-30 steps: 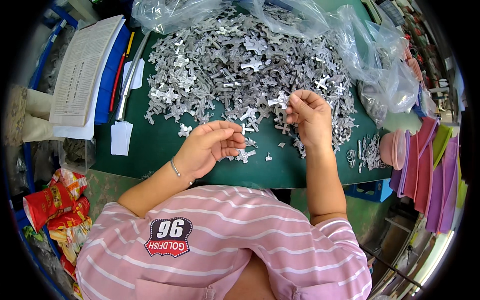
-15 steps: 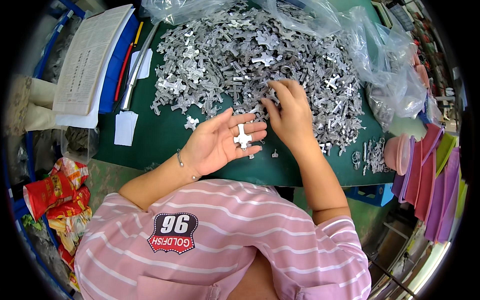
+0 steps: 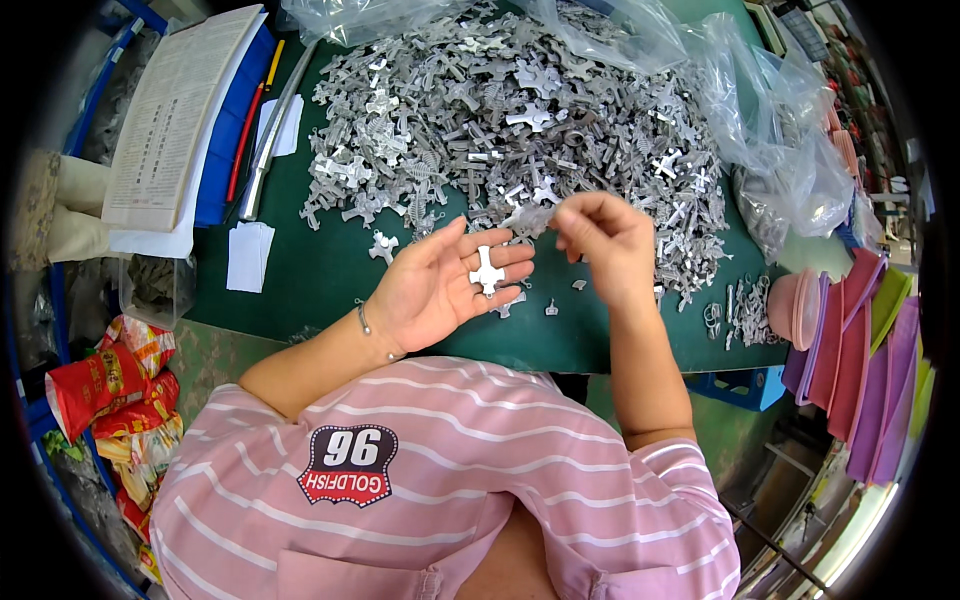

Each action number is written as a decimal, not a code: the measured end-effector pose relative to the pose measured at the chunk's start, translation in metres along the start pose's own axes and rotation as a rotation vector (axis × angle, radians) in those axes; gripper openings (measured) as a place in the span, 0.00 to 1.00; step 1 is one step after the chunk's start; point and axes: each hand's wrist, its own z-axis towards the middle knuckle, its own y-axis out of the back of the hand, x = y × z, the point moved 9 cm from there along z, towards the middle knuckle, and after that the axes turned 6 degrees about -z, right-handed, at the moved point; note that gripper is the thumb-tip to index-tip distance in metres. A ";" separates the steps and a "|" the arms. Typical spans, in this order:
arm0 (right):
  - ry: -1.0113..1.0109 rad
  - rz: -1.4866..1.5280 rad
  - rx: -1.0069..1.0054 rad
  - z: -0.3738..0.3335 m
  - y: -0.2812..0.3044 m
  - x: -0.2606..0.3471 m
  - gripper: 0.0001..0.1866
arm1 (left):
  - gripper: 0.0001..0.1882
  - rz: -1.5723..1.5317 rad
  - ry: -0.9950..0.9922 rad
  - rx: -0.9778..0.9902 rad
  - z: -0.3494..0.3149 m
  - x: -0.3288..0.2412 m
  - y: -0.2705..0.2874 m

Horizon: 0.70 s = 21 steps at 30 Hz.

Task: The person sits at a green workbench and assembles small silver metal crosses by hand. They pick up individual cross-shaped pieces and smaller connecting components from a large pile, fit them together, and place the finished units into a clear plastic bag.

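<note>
Far on the left lie red snack bags (image 3: 95, 385) on the floor. Above them a thick paper book (image 3: 170, 115) sits on a blue folder (image 3: 235, 130) at the edge of the green table (image 3: 320, 285). Next to the folder lie a red pen (image 3: 243, 145) and a long silver tool (image 3: 268, 140). A small white paper (image 3: 248, 256) lies just below them on the table.

The left hand (image 3: 435, 290) is open with the palm up. A little silver cross piece (image 3: 487, 271) lies flat on its fingers. A thin bracelet (image 3: 364, 318) goes around that wrist.

Behind the hands is a big pile of silver pieces (image 3: 510, 120). It covers the back of the table. A few single pieces lie on the green just under the hands.

The right hand (image 3: 605, 245) is next to the left one, a bit higher up. Its fingers pinch something small and see-through, like a tiny plastic bag (image 3: 528, 218). I cannot tell what is in it.

Further right, clear plastic bags (image 3: 770, 130) lie crumpled by the pile. Some small metal rings (image 3: 740, 312) lie near the table edge. Beside them is a pink bowl (image 3: 795, 308), and then a stack of pink, purple and green trays (image 3: 865, 360).
</note>
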 end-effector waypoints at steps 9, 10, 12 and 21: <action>0.501 -0.998 -0.202 -0.001 -0.012 0.025 0.07 | 0.22 0.136 -0.066 0.035 -0.005 -0.004 0.009; 0.505 -1.059 -0.246 0.001 -0.014 0.027 0.09 | 0.22 0.152 -0.069 0.042 -0.005 -0.004 0.009; 0.509 -1.134 -0.244 0.006 -0.020 0.026 0.11 | 0.21 0.142 -0.058 0.005 -0.006 -0.003 0.011; 0.491 -1.169 -0.308 0.008 -0.023 0.030 0.12 | 0.20 0.162 -0.063 -0.043 -0.007 -0.002 0.014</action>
